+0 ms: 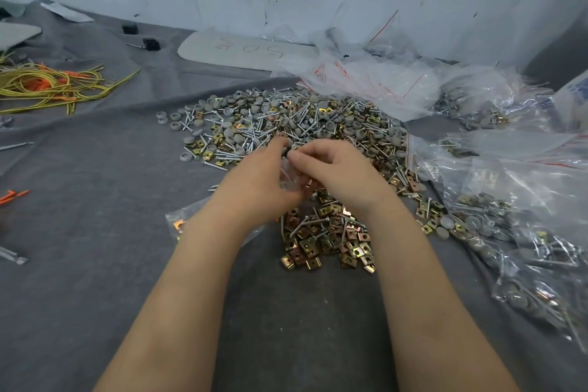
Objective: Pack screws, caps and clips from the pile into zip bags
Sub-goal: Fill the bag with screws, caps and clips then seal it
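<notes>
A wide pile (286, 121) of silver screws, grey round caps and brass square clips covers the middle of the grey cloth. Closer to me lies a patch of mostly brass clips (331, 239). Both hands meet over the pile's near edge. My left hand (257, 181) grips a small clear zip bag (288, 175), which shows between the palms. My right hand (334, 169) has its fingers curled at the bag's mouth, pinching it or some small part; what sits in the fingers is hidden. Another clear bag (183, 223) with a clip inside lies under my left forearm.
Several filled zip bags (515, 232) heap up along the right side. Empty red-striped zip bags (366, 79) lie behind the pile. Yellow and orange cords (54, 86) sprawl at the far left. A grey board (241, 51) and two black blocks (140, 36) lie near the wall.
</notes>
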The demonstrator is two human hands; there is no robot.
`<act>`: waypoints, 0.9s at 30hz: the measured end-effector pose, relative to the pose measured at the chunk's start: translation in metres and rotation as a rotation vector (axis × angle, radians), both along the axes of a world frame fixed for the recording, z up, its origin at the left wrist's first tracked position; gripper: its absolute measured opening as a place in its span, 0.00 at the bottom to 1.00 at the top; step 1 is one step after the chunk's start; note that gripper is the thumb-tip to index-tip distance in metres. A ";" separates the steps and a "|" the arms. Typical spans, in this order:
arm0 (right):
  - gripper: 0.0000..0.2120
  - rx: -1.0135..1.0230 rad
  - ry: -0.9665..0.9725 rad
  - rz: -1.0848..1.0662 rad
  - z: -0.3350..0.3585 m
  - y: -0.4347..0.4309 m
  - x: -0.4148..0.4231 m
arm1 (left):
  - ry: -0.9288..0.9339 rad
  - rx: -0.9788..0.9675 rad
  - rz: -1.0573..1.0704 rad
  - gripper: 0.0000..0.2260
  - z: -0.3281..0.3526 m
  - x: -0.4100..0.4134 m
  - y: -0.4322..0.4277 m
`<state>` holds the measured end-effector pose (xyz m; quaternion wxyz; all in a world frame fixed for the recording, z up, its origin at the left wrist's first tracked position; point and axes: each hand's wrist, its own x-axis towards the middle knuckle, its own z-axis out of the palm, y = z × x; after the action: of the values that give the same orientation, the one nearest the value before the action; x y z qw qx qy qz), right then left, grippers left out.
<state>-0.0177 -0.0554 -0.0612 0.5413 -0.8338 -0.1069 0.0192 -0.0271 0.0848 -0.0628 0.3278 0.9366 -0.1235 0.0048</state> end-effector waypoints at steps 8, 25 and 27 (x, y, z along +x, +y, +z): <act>0.24 -0.073 0.141 0.083 0.007 -0.008 -0.005 | -0.082 -0.127 0.048 0.43 0.001 0.002 -0.001; 0.08 0.292 -0.352 -0.147 0.061 -0.015 -0.014 | -0.230 -0.867 0.121 0.04 0.045 -0.002 0.005; 0.08 0.189 -0.382 -0.214 0.064 -0.019 -0.017 | -0.284 -0.796 0.088 0.06 0.051 -0.004 0.001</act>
<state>-0.0347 -0.0740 0.0029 0.5857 -0.7746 -0.1197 -0.2064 -0.0311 0.0860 -0.0115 0.6432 0.7313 -0.1160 0.1949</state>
